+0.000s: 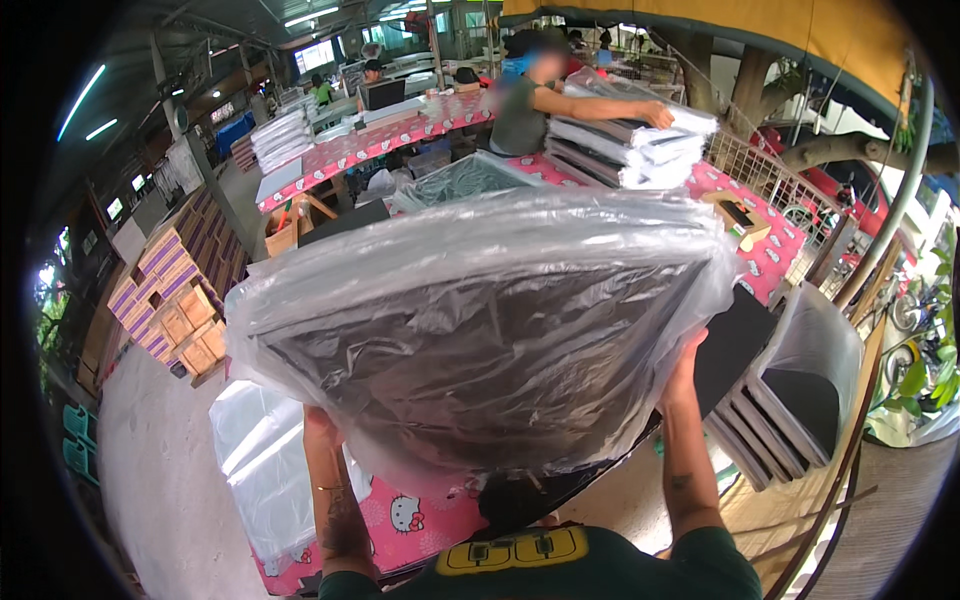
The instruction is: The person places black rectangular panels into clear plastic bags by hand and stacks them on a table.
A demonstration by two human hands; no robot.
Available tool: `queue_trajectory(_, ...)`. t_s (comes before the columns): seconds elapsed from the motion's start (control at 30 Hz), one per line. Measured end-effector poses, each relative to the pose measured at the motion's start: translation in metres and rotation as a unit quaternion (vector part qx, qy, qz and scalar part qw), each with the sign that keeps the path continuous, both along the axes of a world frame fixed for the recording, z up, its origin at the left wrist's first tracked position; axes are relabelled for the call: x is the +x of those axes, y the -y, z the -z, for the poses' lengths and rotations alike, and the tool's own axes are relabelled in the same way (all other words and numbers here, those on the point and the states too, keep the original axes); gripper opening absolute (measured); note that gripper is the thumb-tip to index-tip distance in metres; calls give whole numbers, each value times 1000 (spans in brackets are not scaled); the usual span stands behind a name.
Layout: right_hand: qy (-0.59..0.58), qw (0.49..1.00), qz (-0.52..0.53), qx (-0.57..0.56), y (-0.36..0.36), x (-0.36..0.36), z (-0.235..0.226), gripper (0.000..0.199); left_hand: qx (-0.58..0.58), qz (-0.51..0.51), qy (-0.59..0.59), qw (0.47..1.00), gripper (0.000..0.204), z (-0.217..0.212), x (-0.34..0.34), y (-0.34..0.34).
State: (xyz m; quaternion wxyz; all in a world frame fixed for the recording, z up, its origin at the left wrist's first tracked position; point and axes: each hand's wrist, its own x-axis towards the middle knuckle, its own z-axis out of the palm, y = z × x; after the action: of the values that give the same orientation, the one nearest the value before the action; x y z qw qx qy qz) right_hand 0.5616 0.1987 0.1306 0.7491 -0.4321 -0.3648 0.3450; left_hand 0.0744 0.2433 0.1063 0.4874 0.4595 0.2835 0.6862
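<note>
A wide dark panel in loose clear plastic wrap (480,335) fills the middle of the view, tilted up before my chest. Several layers of plastic bunch along its far edge. My left hand (322,425) grips its lower left side, with the fingers mostly hidden behind the wrap. At the right side, my right hand (684,368) holds the wrapped panel by its edge, fingers partly covered. Beneath it lies a table with a pink patterned cover (395,540). Clear plastic sheets (250,455) rest by my left forearm, and a black board (735,345) lies beyond my right hand.
Wrapped dark panels (790,410) stand at the right. Across the table a co-worker (522,115) reaches over a stack of wrapped panels (640,145). Stacked cartons (180,270) stand at the left, near green chairs (80,440). A small cardboard box (738,218) sits at the far right.
</note>
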Motion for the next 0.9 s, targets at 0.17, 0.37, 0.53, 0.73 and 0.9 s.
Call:
queue_trajectory(0.17, -37, 993, -105, 30, -8, 33, -10, 89, 11, 25, -20, 999, 59, -20, -7, -13)
queue_trajectory(0.37, 32, 991, -98, 91, 28, 21, -23, 96, -35, 12, -49, 998, 57, -13, 11, -6)
queue_trajectory(0.53, 251, 963, -88, 37, 71, -19, 3, 102, -100, -23, -68, 992, 55, 17, 18, 46)
queue_trajectory(0.73, 107, 991, -38, 64, 66, -41, -17, 81, -124, -24, -83, 989, 54, 26, 32, 44)
queue_trajectory(0.9, 130, 990, 13, 61, 75, -45, 20, 85, -153, -47, -101, 982, 53, 37, 37, 49)
